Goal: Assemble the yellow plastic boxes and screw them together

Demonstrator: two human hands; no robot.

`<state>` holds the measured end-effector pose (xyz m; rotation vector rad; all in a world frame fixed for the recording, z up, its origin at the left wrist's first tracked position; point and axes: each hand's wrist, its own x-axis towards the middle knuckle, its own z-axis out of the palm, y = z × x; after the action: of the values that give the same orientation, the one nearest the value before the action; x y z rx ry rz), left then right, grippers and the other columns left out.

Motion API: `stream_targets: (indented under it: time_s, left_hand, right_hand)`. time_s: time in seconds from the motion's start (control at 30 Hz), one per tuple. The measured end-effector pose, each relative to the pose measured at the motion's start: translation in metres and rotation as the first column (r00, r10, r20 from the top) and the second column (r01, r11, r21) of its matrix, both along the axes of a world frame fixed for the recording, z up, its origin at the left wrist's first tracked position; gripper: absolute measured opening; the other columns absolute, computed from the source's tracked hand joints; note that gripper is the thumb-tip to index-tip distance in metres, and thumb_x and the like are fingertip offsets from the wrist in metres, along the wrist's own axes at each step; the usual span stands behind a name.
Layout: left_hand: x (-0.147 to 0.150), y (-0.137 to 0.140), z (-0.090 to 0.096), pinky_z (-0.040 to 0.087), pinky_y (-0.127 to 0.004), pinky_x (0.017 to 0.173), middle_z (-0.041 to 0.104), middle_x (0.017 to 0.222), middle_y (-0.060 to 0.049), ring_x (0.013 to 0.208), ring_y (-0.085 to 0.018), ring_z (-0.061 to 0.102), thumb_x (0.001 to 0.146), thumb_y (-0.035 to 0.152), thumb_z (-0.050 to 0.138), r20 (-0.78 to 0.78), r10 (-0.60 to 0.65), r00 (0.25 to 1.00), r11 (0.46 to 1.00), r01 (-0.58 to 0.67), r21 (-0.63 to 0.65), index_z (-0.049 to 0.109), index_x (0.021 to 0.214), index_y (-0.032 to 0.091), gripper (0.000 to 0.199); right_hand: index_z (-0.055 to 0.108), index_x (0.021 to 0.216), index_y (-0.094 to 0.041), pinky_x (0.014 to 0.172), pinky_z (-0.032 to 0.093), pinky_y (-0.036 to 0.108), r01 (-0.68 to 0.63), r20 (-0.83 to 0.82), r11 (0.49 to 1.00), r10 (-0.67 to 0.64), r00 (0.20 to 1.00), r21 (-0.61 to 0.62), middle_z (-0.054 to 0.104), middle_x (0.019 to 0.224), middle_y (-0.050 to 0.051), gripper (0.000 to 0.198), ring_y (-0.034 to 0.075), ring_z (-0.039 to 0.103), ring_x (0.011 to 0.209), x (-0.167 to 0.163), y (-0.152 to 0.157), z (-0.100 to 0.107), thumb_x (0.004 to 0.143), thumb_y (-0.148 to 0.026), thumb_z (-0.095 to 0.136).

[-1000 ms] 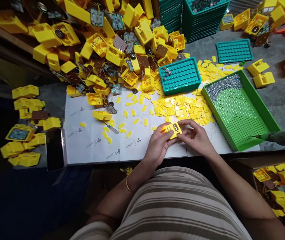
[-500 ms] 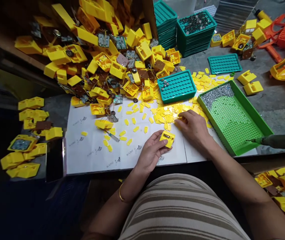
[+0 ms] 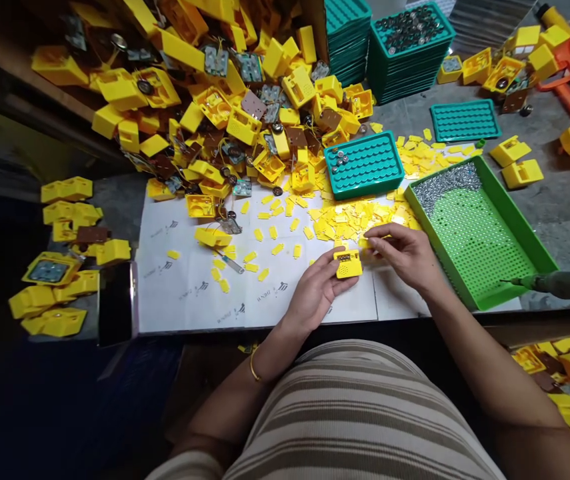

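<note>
My left hand (image 3: 321, 287) is closed round a small yellow plastic case (image 3: 349, 265), with a dark battery recess and a patch of speaker holes facing up. Just to its right, my right hand (image 3: 405, 257) pinches a small yellow cover (image 3: 364, 243) between thumb and fingertips. Beyond both hands spreads a heap of similar yellow covers (image 3: 359, 219) on the white sheet (image 3: 275, 300). Behind that heap stands a teal tray (image 3: 365, 167) with several button cells (image 3: 339, 160) at its left end.
A green basket (image 3: 495, 267) of small screws (image 3: 449, 187) stands at right, a screwdriver tip (image 3: 515, 281) over it. Open yellow cases with circuit boards (image 3: 245, 127) pile up at back left. A phone (image 3: 116, 303) lies left. Stacked teal trays (image 3: 407, 67) stand behind.
My right hand has drawn back from the heap of covers, now with one cover in its pinch. The case in my left hand has turned to lie more level. The camera view has shifted slightly.
</note>
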<state>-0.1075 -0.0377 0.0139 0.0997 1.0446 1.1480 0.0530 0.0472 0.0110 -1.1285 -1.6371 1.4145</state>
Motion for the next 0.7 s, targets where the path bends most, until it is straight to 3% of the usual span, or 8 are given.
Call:
stream_targets:
  time_s: [0.1, 0.3, 0.57, 0.7]
  left_hand:
    - [0.006, -0.001, -0.003, 0.054, -0.036, 0.092, 0.066, 0.114, -0.006, 0.098, -0.017, 0.066, 0.083, 0.020, 0.062, -0.059, -0.001, 0.998, 1.000, 0.002, 0.020, 0.064, 0.108, 0.019, 0.025]
    - [0.014, -0.005, -0.005, 0.050, -0.039, 0.098, 0.065, 0.113, -0.005, 0.106, -0.019, 0.065, 0.082, 0.024, 0.065, -0.139, -0.071, 0.988, 0.991, 0.086, 0.104, 0.061, 0.113, 0.021, 0.031]
    - [0.015, -0.006, -0.012, 0.056, -0.040, 0.088, 0.068, 0.105, -0.006, 0.099, -0.020, 0.067, 0.078, 0.041, 0.070, -0.293, -0.054, 0.955, 0.988, 0.094, 0.124, 0.058, 0.105, 0.018, 0.038]
    - [0.016, -0.006, -0.013, 0.058, -0.038, 0.085, 0.068, 0.102, -0.006, 0.097, -0.021, 0.068, 0.077, 0.042, 0.072, -0.241, -0.021, 0.970, 0.994, 0.046, 0.101, 0.059, 0.103, 0.016, 0.039]
  right_hand:
    - [0.071, 0.086, -0.019, 0.062, 0.057, 0.028, -0.020, -0.087, 0.977, 0.001, 0.996, -0.212, 0.070, 0.076, 0.001, 0.019, 0.014, 0.066, 0.063, 0.002, -0.012, 0.006, 0.076, -0.035, 0.072]
    - [0.072, 0.078, -0.017, 0.059, 0.053, 0.026, -0.067, 0.046, 0.979, 0.077, 0.996, -0.194, 0.072, 0.074, 0.002, 0.010, 0.013, 0.063, 0.062, 0.000, -0.018, 0.008, 0.073, -0.027, 0.071]
    - [0.073, 0.079, -0.019, 0.064, 0.050, 0.027, -0.127, 0.312, 0.988, 0.093, 0.945, 0.092, 0.071, 0.076, 0.002, 0.007, 0.015, 0.065, 0.069, -0.014, -0.026, 0.013, 0.080, -0.017, 0.067]
    - [0.072, 0.091, -0.020, 0.063, 0.053, 0.028, -0.064, 0.266, 0.951, -0.020, 0.964, 0.302, 0.065, 0.105, 0.009, 0.009, 0.013, 0.063, 0.070, -0.002, -0.048, 0.029, 0.085, -0.021, 0.065]
